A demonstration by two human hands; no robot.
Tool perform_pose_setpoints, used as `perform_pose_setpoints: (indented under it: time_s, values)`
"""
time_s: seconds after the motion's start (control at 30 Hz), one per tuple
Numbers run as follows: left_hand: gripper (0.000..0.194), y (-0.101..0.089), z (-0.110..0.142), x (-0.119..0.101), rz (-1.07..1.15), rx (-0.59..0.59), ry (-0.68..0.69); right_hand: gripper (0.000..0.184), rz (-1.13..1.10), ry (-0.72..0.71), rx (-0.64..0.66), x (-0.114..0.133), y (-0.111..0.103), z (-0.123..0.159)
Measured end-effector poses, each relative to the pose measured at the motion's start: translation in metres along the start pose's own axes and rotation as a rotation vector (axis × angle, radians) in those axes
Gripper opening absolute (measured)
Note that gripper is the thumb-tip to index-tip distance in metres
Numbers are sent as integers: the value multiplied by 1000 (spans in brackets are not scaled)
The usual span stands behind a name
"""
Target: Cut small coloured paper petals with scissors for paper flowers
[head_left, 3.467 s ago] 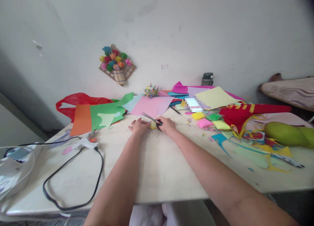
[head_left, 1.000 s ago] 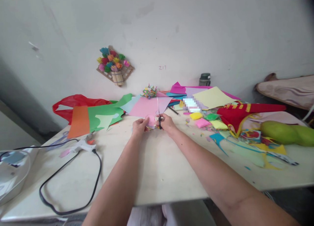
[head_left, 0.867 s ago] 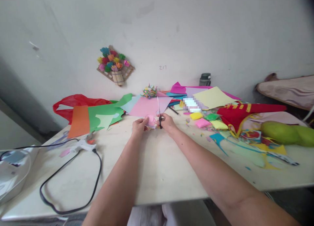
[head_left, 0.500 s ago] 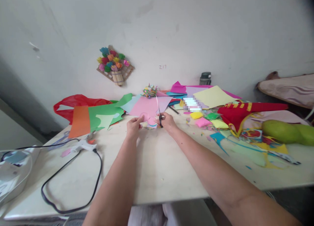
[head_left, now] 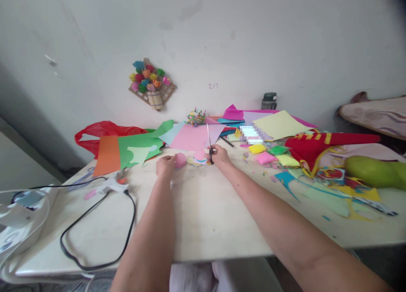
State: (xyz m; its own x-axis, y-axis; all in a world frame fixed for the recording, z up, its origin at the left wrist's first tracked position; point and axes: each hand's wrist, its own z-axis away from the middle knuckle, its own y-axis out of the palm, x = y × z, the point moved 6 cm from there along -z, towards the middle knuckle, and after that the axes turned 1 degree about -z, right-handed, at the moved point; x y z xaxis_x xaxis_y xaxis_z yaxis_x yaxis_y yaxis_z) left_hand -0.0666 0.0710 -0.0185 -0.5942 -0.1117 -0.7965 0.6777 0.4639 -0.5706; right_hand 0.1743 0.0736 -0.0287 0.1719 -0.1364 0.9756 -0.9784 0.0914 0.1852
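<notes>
Between the fingertips of my left hand (head_left: 165, 165) is a pink paper circle (head_left: 180, 160), held just above the table. My right hand (head_left: 219, 155) is closed around the dark handles of a pair of scissors (head_left: 209, 140), whose blades point up and away from me. A second pink circle (head_left: 200, 155) lies between my hands on small paper scraps (head_left: 194, 161). Behind them rests a large pink sheet (head_left: 194, 136), partly crossed by the scissor blades.
Left on the table (head_left: 196, 228) are orange and green sheets (head_left: 106, 154), a glue gun (head_left: 114, 185) and its looping black cord. To the right lie small coloured packets (head_left: 265, 157), red cloth (head_left: 312, 152), paper offcuts and a green fruit (head_left: 364, 170). A bottle (head_left: 269, 101) stands by the wall.
My left hand has drawn left and slightly toward me with its pink circle, away from the scissors. My right hand still holds the scissors in nearly the same place.
</notes>
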Motion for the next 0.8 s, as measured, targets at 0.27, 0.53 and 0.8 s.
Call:
perform_pose_setpoints:
  time_s: [0.27,0.53,0.8]
  values:
    - [35,1,3,-2,-242,19,-61,34,-2,12,-10,3,0,3]
    - [46,15,16,-43,-144,26,221,38,-13,5,29,2,2,4]
    - [44,52,31,-48,271,365,250,39,29,-42,67,5,6,5]
